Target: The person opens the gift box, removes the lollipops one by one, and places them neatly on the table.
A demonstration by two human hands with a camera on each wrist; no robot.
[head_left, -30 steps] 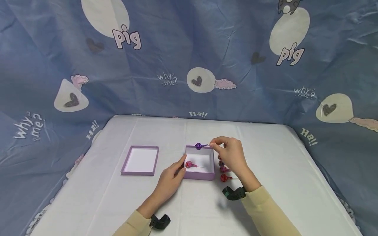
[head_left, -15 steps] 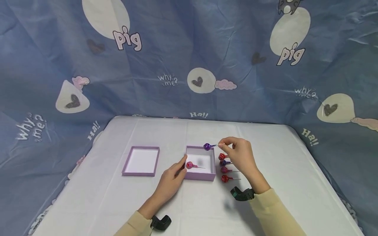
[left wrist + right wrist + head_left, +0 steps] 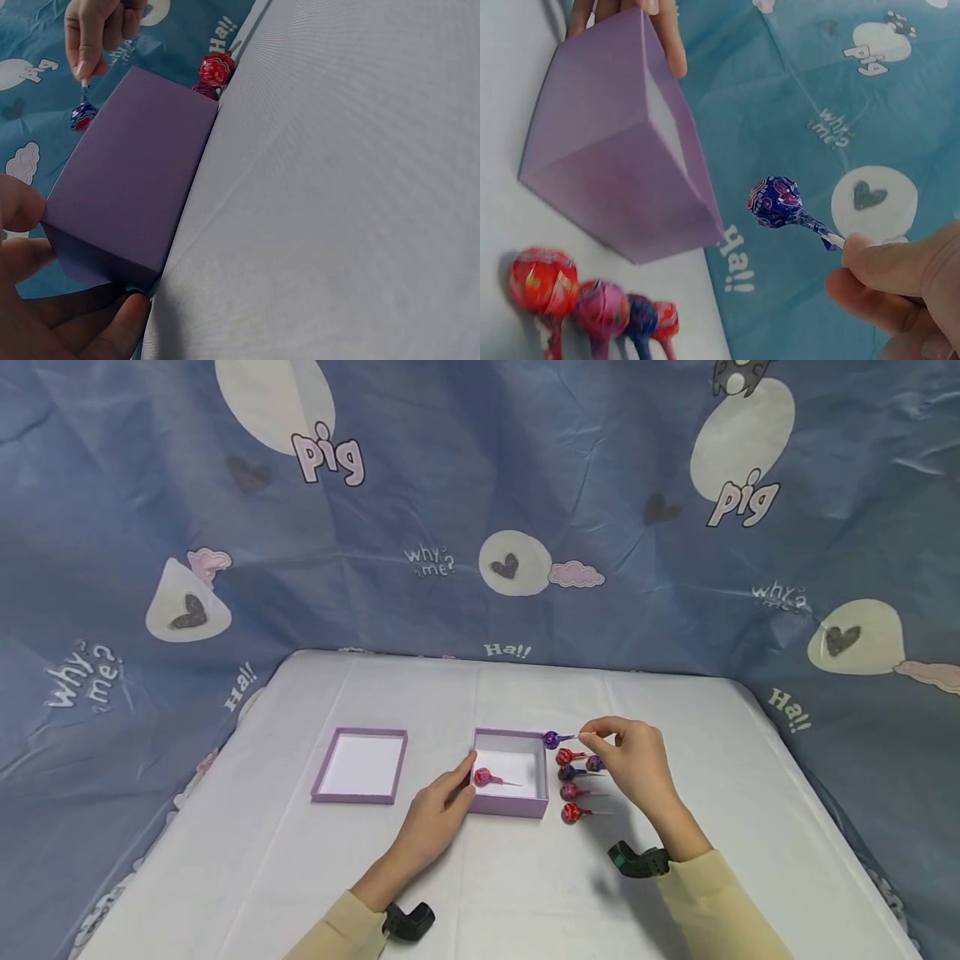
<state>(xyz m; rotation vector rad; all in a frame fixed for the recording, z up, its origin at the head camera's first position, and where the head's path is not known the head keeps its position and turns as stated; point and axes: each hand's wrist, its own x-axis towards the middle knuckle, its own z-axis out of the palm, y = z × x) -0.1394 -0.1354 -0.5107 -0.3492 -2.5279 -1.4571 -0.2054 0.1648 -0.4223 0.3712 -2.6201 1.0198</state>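
An open purple box point(image 3: 510, 806) stands mid-table with one pink lollipop point(image 3: 482, 777) inside. My left hand point(image 3: 461, 779) holds the box's front left corner, thumb along the left wall and fingers point(image 3: 82, 322) against the front. My right hand point(image 3: 587, 740) pinches the stick of a purple lollipop point(image 3: 552, 740) point(image 3: 776, 202), held just off the box's back right corner. Right of the box lies a row of red, purple and pink lollipops point(image 3: 570, 792) point(image 3: 544, 281). In the left wrist view, the box point(image 3: 135, 180) fills the left side.
The box's lid point(image 3: 360, 766) lies upside down to the left on the white table cloth point(image 3: 675, 893). A blue patterned curtain point(image 3: 480, 510) hangs close behind and around the table. Another purple lollipop point(image 3: 595, 763) lies under my right hand.
My right hand has carried the purple lollipop rightward and lower, from above the box's back edge to beyond its right corner. The left hand stays on the box.
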